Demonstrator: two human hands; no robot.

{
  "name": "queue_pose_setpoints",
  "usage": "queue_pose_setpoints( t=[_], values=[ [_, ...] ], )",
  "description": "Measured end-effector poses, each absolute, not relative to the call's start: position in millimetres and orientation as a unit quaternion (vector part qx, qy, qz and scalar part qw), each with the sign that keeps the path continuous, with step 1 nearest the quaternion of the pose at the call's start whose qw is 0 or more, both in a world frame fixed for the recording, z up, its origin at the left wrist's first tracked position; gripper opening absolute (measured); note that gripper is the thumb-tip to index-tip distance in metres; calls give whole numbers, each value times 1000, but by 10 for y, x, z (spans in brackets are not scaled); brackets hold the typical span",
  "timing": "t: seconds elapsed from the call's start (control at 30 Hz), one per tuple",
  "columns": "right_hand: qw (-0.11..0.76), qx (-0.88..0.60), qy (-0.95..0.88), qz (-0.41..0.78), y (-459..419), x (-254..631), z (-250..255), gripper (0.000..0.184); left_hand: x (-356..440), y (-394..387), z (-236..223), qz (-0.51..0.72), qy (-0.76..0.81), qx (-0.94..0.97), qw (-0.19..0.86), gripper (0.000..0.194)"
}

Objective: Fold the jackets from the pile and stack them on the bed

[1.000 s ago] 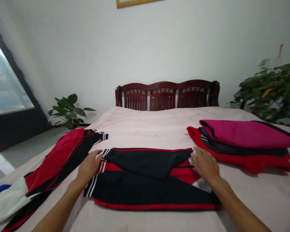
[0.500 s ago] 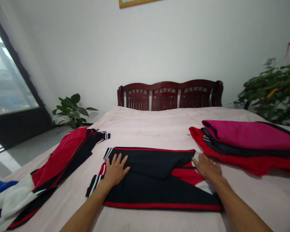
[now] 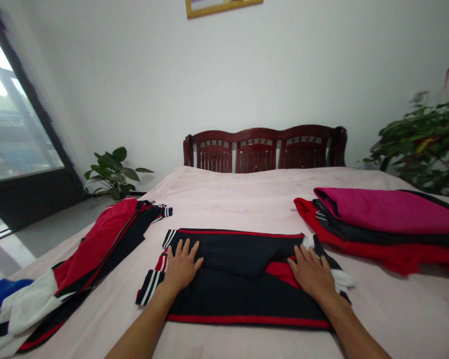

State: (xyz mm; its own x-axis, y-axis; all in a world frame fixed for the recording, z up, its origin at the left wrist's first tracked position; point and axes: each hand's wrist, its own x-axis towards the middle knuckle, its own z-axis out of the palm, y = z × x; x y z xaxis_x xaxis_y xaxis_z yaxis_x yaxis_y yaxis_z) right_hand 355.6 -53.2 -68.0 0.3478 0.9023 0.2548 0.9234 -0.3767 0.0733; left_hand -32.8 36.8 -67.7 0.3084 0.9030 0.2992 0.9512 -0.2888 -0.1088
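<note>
A folded black jacket with red and white stripes (image 3: 239,279) lies in front of me on the pink bed (image 3: 239,199). My left hand (image 3: 181,267) rests flat on its left end, fingers spread. My right hand (image 3: 312,271) lies flat on its right end, fingers stretched out, beside a bit of white fabric. Neither hand grips anything.
A stack of folded clothes, magenta over black over red (image 3: 381,224), sits at the right. A loose red, black and white garment (image 3: 82,259) sprawls at the left, with blue fabric (image 3: 0,299) at its end. A dark wooden headboard (image 3: 265,148) and potted plants (image 3: 112,172) stand beyond.
My left hand moved from the jacket's left edge onto the jacket and flattened. My right hand slid inward from the right edge onto the fabric.
</note>
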Motion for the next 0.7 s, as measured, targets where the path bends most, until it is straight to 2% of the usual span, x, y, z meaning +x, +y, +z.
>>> queue_pose_setpoints(
  t=[0.1,0.7],
  values=[
    [30,-842,-529,-101,-603,3654,-779,62,-336,369,-670,-89,-583,-797,127,57],
    [50,-840,-520,-145,-630,3712,-810,58,-312,353,-634,-108,-593,-789,119,52]
  ],
)
